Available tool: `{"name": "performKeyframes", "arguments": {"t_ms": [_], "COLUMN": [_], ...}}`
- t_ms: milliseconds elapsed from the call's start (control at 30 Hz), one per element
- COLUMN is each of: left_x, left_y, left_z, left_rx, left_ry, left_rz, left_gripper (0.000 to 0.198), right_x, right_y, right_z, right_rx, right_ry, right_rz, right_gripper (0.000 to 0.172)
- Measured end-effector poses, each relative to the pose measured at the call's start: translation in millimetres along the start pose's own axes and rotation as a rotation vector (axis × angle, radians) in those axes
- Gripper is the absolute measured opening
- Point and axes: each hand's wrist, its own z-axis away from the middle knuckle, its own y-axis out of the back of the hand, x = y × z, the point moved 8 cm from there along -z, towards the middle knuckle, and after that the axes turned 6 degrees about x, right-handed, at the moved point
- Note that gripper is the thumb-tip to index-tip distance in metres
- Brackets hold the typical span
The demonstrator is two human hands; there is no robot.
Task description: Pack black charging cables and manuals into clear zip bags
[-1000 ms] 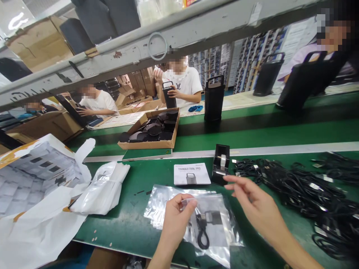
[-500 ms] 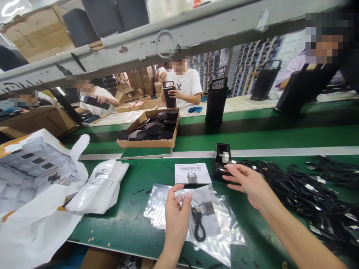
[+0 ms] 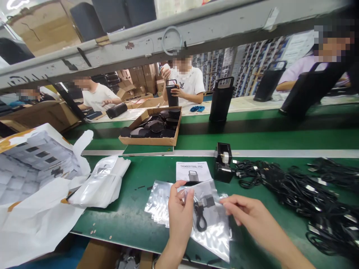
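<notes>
My left hand (image 3: 181,211) pinches the upper left edge of a clear plastic bag (image 3: 214,239). Inside the bag lie a coiled short black USB cable (image 3: 201,220) and a grey-white printed sheet. My right hand (image 3: 246,215) is at the bag's right edge, thumb and forefinger pressed together; whatever is between them is too small to make out. More clear bags (image 3: 157,203) lie fanned out under and left of my left hand. Just beyond the bag is a white "Thunder Trail Pro" booklet (image 3: 193,168). A black tape dispenser (image 3: 223,164) with a white roll stands right of it.
Black cables (image 3: 286,194) are heaped at right. A stack of white plastic sleeves (image 3: 102,183) and torn white packaging (image 3: 36,179) lie left. Beyond are a carton of black parts (image 3: 148,140) and black speakers (image 3: 221,99) on the green belt. Several people work opposite.
My right hand has moved from the tape dispenser down to the bag's right edge. My left hand still holds the bag, its upper part now raised slightly. A person opposite has lowered a black speaker.
</notes>
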Motion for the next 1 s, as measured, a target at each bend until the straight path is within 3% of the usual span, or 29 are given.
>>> {"name": "performKeyframes", "arguments": {"t_ms": [67, 133, 233, 367, 467, 600, 700, 833, 900, 1000], "left_x": [1.9, 2.8, 3.6, 2.7, -1.2, -2.3, 7.1, 20.6, 18.1, 7.9], "left_y": [-2.8, -5.8, -7.3, -8.7, -8.3, 8.1, 45.6, 123.1, 165.9, 222.9], "left_z": [3.2, 6.4, 11.3, 17.6, 20.2, 16.2, 11.7, 13.3, 15.6, 16.2], "left_rx": [-0.016, -0.032, -0.026, -0.021, -0.001, 0.069, 0.148, 0.172, 0.128, -0.001], "left_ry": [-0.003, -0.007, -0.018, -0.013, 0.015, 0.058, 0.069, 0.072, 0.101, 0.098], "left_rz": [0.001, -0.008, -0.030, 0.011, 0.033, 0.076, 0.113, -0.094, -0.244, -0.584], "left_gripper": [0.039, 0.037, 0.035, 0.035, 0.038, 0.046, 0.056, 0.046, 0.036, 0.031], "right_x": [-14.6, -24.0, -24.6, -9.5, 0.3, -1.0, -7.7, -45.0, -65.5, -79.7], "right_y": [-15.2, -23.4, -31.7, -37.4, -35.5, -29.6, -36.3, -40.9, -45.8, -54.4], "right_z": [14.1, 19.1, 13.0, -0.8, -3.0, 3.0, 6.4, -6.4, -21.5, -52.7], "right_rx": [-0.071, -0.038, 0.019, 0.039, 0.046, 0.064, -0.047, -0.065, -0.064, -0.138], "right_ry": [-0.020, -0.026, -0.005, -0.047, -0.101, -0.004, 0.116, 0.438, 0.588, 0.632], "right_rz": [-0.195, -0.342, -0.392, -0.287, -0.080, 0.267, 0.389, 0.665, 0.827, 0.933], "right_gripper": [0.033, 0.045, 0.036, 0.031, 0.028, 0.027, 0.019, 0.008, 0.017, 0.034]}}
